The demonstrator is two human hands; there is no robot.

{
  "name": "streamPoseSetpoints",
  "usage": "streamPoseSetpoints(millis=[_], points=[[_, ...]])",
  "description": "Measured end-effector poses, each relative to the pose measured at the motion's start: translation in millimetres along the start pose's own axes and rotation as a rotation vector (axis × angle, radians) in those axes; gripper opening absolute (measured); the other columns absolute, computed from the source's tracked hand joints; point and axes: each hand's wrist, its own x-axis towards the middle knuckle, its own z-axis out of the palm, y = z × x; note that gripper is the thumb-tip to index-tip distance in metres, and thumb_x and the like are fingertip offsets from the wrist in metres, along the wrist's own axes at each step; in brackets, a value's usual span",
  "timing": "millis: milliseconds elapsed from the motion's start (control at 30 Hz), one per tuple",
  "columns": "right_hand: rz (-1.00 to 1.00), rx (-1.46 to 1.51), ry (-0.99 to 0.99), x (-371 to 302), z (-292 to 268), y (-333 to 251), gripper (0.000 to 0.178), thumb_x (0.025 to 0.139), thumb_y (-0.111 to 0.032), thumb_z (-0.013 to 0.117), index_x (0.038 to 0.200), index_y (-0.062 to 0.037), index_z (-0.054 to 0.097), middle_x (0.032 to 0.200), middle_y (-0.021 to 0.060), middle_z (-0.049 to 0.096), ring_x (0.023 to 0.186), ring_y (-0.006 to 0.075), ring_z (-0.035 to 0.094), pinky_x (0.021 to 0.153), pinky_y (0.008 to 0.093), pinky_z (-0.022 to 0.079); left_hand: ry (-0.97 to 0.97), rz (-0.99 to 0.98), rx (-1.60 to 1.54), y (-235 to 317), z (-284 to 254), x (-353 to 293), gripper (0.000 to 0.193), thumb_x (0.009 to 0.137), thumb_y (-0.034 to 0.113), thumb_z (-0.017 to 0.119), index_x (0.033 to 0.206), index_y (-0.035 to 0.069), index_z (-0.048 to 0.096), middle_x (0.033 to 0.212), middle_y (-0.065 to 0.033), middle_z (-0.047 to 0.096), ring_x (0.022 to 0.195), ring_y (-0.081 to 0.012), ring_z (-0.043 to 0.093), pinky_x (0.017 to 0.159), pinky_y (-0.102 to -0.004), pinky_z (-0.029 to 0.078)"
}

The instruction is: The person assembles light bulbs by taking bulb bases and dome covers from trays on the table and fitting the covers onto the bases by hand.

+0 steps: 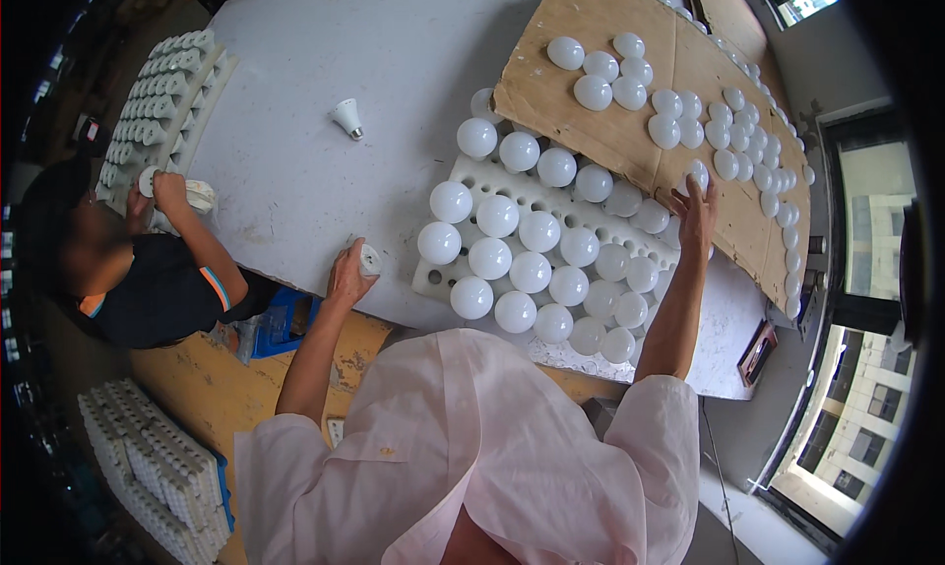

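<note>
My left hand point(348, 276) is closed around a white bulb housing point(369, 260), its round open face turned up at the table's near edge. Out to the right, my right hand point(696, 213) has its fingertips closed on a white dome-shaped bulb cover point(696, 173) at the edge of a brown cardboard sheet point(532, 78). Many more glossy covers point(664, 131) lie on that sheet in clusters. Between my hands, a white foam tray point(425, 277) with round holes bears rows of round white bulb covers point(498, 216); the cardboard overhangs its far side.
A single white bulb body point(346, 118) lies on its side on the pale table point(285, 171). At the left, a co-worker point(157, 270) holds a white round part beside a rack of bulb bodies point(162, 93). Stacked white trays point(153, 467) stand on the floor, near a blue crate point(281, 324).
</note>
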Motion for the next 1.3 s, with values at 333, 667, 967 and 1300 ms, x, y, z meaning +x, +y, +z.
streamPoseSetpoints(millis=[333, 667, 967, 1300], points=[[-0.035, 0.385, -0.593, -135, 41, -3, 0.082, 0.063, -0.027, 0.084, 0.129, -0.0074, 0.04, 0.11, 0.0115, 0.058, 0.097, 0.0209, 0.059, 0.084, 0.035, 0.051, 0.041, -0.326, -0.91, 42, -32, -17, 0.06, 0.069, 0.011, 0.076, 0.123, 0.0, 0.051, 0.109, -0.0148, 0.064, 0.08, -0.021, 0.066, 0.069, -0.0289, 0.054], [0.074, 0.616, -0.945, -232, 99, -33, 0.084, 0.054, -0.015, 0.089, 0.124, -0.0088, 0.044, 0.12, 0.0071, 0.055, 0.106, 0.0199, 0.057, 0.091, 0.0338, 0.047, -0.648, 0.019, -1.559, 152, -95, -46, 0.056, 0.074, 0.016, 0.074, 0.121, -0.003, 0.052, 0.102, -0.0147, 0.064, 0.071, -0.0158, 0.065, 0.056, -0.0258, 0.051], [0.032, 0.506, -1.025, -255, 109, -50, 0.081, 0.054, -0.015, 0.09, 0.121, -0.0082, 0.046, 0.119, 0.0065, 0.056, 0.112, 0.0187, 0.053, 0.096, 0.0347, 0.043, -0.739, 0.256, -1.213, 155, -94, -49, 0.059, 0.074, 0.031, 0.081, 0.116, -0.002, 0.058, 0.083, -0.0072, 0.064, 0.06, -0.0095, 0.055, 0.048, -0.0227, 0.041], [-0.194, 0.245, -1.079, -264, 115, -58, 0.081, 0.054, -0.016, 0.09, 0.121, -0.0081, 0.046, 0.118, 0.0068, 0.055, 0.11, 0.0196, 0.053, 0.096, 0.0352, 0.042, -0.832, 0.232, -1.247, 139, -93, -48, 0.047, 0.076, 0.037, 0.078, 0.097, -0.002, 0.061, 0.068, -0.0089, 0.065, 0.047, -0.0071, 0.048, 0.041, -0.0216, 0.036]])
